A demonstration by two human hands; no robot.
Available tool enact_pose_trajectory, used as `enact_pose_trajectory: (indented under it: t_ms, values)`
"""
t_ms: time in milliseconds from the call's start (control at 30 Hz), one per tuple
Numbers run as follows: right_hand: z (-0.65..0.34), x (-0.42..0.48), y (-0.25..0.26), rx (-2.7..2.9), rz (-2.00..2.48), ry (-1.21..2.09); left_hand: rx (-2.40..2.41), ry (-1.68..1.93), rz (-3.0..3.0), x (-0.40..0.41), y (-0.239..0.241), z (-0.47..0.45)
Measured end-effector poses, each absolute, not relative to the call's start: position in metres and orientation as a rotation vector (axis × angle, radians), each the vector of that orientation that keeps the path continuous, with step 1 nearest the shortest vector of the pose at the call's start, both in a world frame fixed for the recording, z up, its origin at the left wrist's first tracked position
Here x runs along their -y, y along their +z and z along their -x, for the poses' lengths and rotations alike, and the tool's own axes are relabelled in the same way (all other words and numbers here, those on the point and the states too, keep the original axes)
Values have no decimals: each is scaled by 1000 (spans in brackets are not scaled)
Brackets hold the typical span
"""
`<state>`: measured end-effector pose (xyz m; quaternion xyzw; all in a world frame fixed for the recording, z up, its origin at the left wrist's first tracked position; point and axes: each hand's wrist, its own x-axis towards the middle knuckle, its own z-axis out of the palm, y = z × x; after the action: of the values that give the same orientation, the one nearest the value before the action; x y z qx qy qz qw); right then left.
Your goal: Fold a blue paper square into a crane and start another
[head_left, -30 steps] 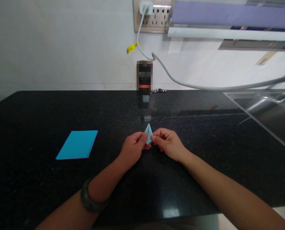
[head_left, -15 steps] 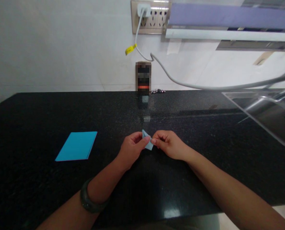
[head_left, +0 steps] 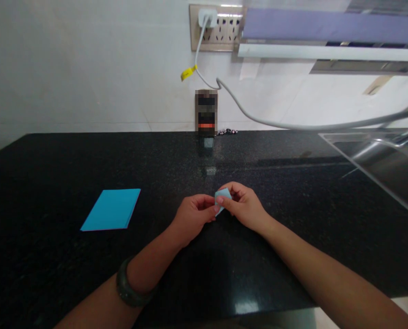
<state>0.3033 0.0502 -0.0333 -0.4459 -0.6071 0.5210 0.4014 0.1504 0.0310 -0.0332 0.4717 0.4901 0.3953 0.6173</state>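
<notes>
While the sheet (head_left: pixel 111 209) lies flat on the worktop (head_left: pixel 53 160) just where it lay a second ago, the paper (head_left: pixel 220 198) well to the right of it has changed its pose. A second ago it stood as a slim triangle with its point up between the fingertips. Half a second ago it leaned over. Now only a small pale-blue patch shows, with one corner poking out below.

The left hand (head_left: pixel 193 217), the nearer of the two to the sheet, pinches the paper's left edge between thumb and forefinger. The right hand (head_left: pixel 243 205) has closed in from the far side. Its fingers curl over the top of the paper and its thumb presses from below, so both hands grip the one piece. I cannot tell whether the paper touches the worktop or hangs just above it.

By my reading the piece has been turned and flattened in the fingers — the folding goes on in hand, and the sheet is untouched.

A dark bangle (head_left: pixel 130 290) sits on the left wrist, nearer the camera than the sheet. Beyond the sheet and to its right a blurred box (head_left: pixel 206 112) stands against the wall, with a grey cable (head_left: pixel 275 122) sagging past it. Far to the right of the sheet a sink (head_left: pixel 378 155) is set into the worktop.
</notes>
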Motion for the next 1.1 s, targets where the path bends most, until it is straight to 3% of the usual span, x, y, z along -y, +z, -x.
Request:
enact_pose_trajectory:
  t_ms: [133,600,1100]
  values:
    - [-301,-50,-33,1400,1099,1478,-1133,1006,-996,-32,-30,-151]
    - [-304,-47,-32,1460,1108,1504,-1120,1072,-988,-30,-28,-153]
    - [-299,-46,-39,1135,898,1649,-1060,1160,-960,-28,-28,-153]
